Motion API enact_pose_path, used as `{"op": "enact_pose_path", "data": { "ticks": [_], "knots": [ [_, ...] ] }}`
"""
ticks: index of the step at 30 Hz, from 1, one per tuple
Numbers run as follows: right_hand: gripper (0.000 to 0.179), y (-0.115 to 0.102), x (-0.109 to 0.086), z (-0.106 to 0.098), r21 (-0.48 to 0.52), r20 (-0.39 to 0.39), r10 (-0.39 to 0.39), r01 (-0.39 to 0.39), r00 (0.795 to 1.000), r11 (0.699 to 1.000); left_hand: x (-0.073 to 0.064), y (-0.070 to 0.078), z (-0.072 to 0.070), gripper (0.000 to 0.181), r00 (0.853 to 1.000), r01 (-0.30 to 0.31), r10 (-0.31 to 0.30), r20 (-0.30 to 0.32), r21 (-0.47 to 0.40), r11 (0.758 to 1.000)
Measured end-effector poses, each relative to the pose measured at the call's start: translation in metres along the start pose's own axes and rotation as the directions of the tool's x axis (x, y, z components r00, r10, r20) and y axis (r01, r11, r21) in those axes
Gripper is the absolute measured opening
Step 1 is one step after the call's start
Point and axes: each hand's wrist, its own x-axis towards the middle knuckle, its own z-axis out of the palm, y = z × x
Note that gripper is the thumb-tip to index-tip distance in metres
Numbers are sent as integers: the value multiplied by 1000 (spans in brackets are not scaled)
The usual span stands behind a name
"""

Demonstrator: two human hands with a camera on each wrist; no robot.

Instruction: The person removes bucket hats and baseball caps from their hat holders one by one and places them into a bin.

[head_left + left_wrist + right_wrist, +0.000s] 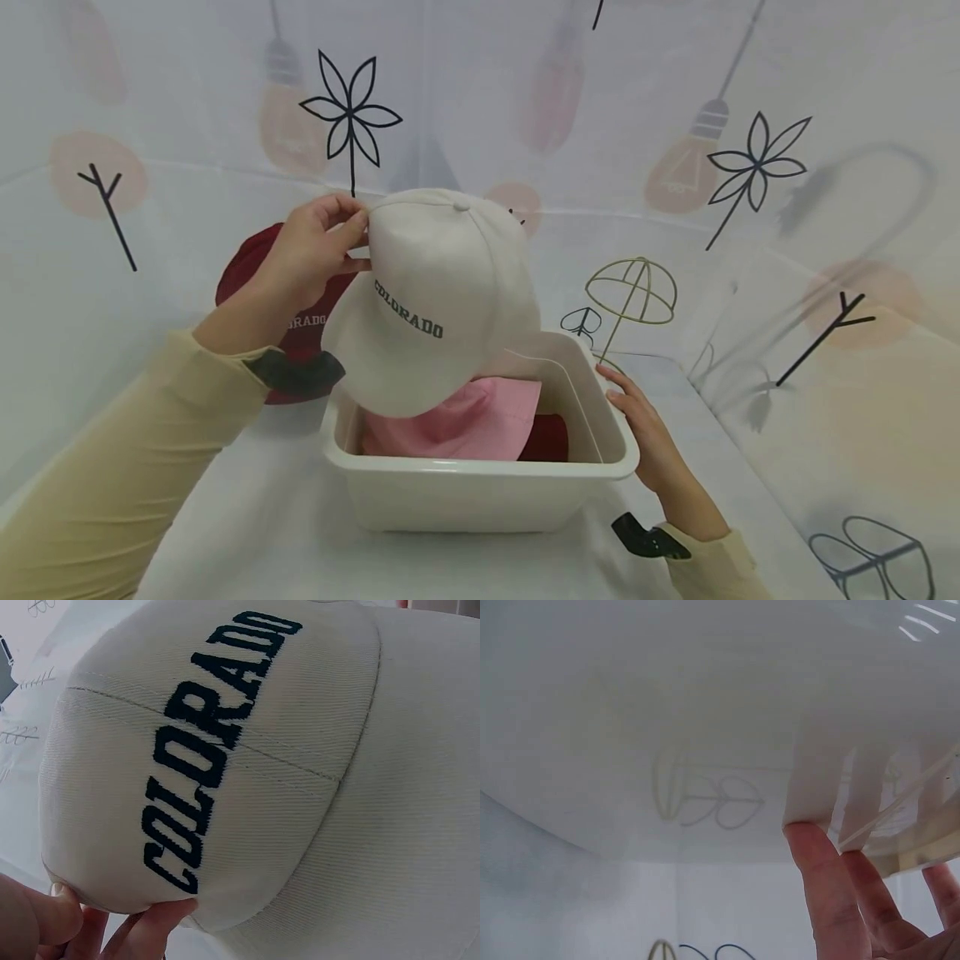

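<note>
A white cap (pixel 450 283) with COLORADO lettering hangs tilted over the back left of a white plastic bin (pixel 480 496). My left hand (pixel 311 250) pinches the cap by its left side, thumb and fingers at the edge, as the left wrist view also shows. On the bin's right side rests my right hand (pixel 645 429), fingertips touching the wall near the rim with the fingers fairly straight. Inside the bin lie a pink cap (pixel 472 417) and a dark red item (pixel 547 439), partly covered. Behind my left forearm is a dark red cap (pixel 255 258), also lettered.
The bin stands on a white-covered table (pixel 277 508). Close behind rises a pale backdrop (pixel 480 92) printed with plants and light bulbs. The dark red cap sits left of the bin, partly hidden by my left arm.
</note>
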Motion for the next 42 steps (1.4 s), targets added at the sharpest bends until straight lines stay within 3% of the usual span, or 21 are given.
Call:
{"op": "enact_pose_path", "data": {
  "ticks": [6,15,20,28,36,42],
  "knots": [
    [46,1,0,-1,1,5,1,-1,1000,1000,4,-6,12,23,996,-5,5,88,0,1000],
    [44,0,1,-1,9,-6,6,-6,1000,1000,12,-21,31,15,973,4,-7,230,13,1000],
    [43,0,0,0,20,-16,12,-12,1000,1000,14,-28,40,15,952,15,-32,304,60,998],
    [44,0,0,-1,20,-8,-3,4,1000,1000,17,-44,55,13,900,37,-82,429,112,993],
    [43,1,2,-2,33,20,-28,27,999,999,21,-65,67,14,866,61,-152,477,200,978],
    [42,1,2,-3,31,12,-19,18,1000,999,24,-78,74,15,863,80,-181,472,227,971]
  ]
}}
